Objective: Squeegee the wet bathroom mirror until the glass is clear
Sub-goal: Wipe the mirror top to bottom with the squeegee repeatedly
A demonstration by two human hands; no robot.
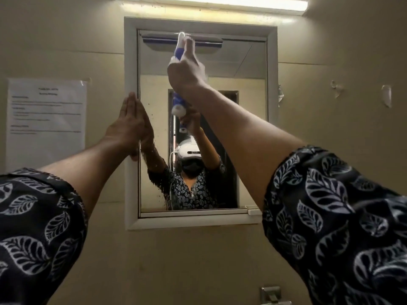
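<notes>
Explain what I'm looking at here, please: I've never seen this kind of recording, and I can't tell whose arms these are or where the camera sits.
There is one picture, taken by a wide-angle camera worn on a person's head, so the two arms reaching forward are the wearer's own. You can see the headset reflected in the mirror, a wall cabinet mirror with a pale frame. The right hand grips the blue-and-white handle of a squeegee, whose blade lies across the top of the glass, towards its left side. The left hand is flat and open, pressed against the mirror's left edge, apparently steadying it. Droplets show on the lower left of the glass. A light strip runs above, and a printed notice hangs on the wall to the left.
</notes>
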